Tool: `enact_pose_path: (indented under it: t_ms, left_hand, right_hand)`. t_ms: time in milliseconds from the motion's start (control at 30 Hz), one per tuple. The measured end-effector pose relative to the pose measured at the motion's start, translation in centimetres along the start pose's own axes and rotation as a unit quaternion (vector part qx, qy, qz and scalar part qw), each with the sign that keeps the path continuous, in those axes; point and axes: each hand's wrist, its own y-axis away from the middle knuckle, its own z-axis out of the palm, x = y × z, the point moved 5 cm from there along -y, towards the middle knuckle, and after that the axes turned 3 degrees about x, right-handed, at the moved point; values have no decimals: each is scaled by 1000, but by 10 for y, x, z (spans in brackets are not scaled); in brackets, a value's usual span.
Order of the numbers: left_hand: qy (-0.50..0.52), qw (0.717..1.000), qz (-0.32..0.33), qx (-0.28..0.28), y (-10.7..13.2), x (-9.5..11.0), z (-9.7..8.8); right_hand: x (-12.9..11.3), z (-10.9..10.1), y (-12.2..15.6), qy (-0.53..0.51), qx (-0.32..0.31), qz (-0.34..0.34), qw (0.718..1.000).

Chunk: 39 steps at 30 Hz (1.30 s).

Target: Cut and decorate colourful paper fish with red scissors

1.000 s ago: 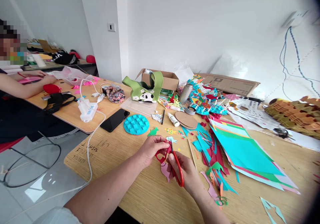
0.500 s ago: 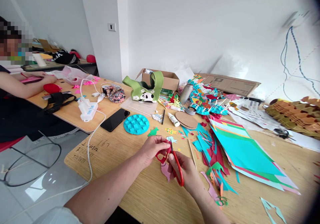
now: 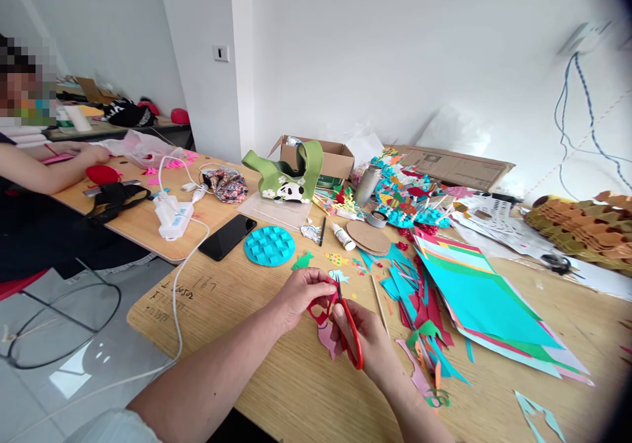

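Note:
My left hand point(image 3: 302, 296) pinches a small piece of red paper point(image 3: 318, 311) with cut-out holes. Red-handled scissors point(image 3: 353, 338) are in my right hand point(image 3: 368, 338), their dark blades pointing up against the red paper beside my left fingertips. A pink paper fish point(image 3: 326, 339) lies below the red piece, partly covered by my right fingers. Beyond my hands lie a light blue paper fish point(image 3: 340, 276), a yellow spotted fish point(image 3: 336, 259) and a green fish point(image 3: 303, 260). Left of these is a round blue woven paper disc point(image 3: 269, 246).
Coloured sheets point(image 3: 494, 305) and paper scraps point(image 3: 415, 291) spread over the right side. A black phone point(image 3: 228, 237), a power strip point(image 3: 174, 218), a glue bottle point(image 3: 343, 237) and a green panda bag point(image 3: 291, 180) stand farther off. Another person's arm point(image 3: 44, 166) rests at the far left.
My hands, the scissors and the red paper have barely moved. At the far left, the other person has shifted slightly to the left.

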Motion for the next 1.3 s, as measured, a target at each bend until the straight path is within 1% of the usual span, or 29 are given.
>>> enact_pose_path:
  t_ms: [433, 767, 1000, 1300]
  left_hand:
    - [10, 1000, -13, 3, 2, 2, 2]
    - [-1, 1000, -8, -5, 2, 2, 1]
    - [2, 1000, -15, -2, 1, 1, 1]
    - [2, 1000, -16, -3, 2, 2, 1]
  right_hand:
    - [-1, -1, 0, 18, 6, -8, 1000]
    - [1, 0, -1, 3, -1, 3, 1000]
    - [-3, -2, 1, 31, 0, -5, 999]
    - [-4, -3, -1, 40, 2, -1, 999]
